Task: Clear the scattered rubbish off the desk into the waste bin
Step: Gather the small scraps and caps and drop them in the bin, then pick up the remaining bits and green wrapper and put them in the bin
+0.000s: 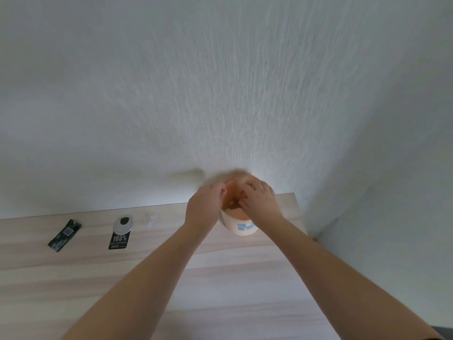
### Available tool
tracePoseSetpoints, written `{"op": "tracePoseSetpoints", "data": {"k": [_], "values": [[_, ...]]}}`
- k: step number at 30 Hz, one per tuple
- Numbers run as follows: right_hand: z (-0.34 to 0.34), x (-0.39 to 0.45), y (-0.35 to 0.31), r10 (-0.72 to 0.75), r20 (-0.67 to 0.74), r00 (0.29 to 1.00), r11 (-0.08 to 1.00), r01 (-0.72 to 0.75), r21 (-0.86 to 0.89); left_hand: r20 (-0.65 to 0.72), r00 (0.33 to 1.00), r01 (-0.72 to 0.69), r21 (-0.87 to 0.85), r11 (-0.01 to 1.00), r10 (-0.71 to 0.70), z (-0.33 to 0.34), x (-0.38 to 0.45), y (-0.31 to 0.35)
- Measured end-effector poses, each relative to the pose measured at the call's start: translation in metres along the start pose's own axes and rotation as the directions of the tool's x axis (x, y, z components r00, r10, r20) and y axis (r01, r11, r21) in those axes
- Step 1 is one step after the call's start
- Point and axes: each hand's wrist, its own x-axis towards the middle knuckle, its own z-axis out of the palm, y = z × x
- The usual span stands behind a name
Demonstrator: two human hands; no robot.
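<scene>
Both hands at frame centre: left hand (204, 207) loosely fisted, right hand (257, 200) fingers curled into the peach waste bin (241, 224) on the counter (220, 278); contents blurred, possibly nothing held. Bin by the far edge may tip if pressed; dark wrapper (64, 238) and black sachet (119, 238), lower left, remain.
</scene>
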Motion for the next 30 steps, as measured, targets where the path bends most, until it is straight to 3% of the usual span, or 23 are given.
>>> {"op": "tracePoseSetpoints", "data": {"k": [8, 16, 30], "values": [[-0.016, -0.035, 0.030, 0.008, -0.144, 0.990, 0.999, -0.015, -0.046, 0.025, 0.981, -0.192, -0.003, 0.981, 0.192, 0.025, 0.017, 0.038], [-0.028, -0.053, 0.043, 0.002, -0.114, 0.994, 1.000, 0.001, 0.023, 0.162, 0.958, -0.233, -0.038, 0.972, 0.236, 0.035, 0.021, 0.043], [-0.046, -0.091, 0.021, -0.021, -0.084, 0.996, 0.996, 0.027, 0.080, 0.174, 0.931, -0.311, -0.085, 0.947, 0.321, -0.013, -0.018, 0.042]]}}
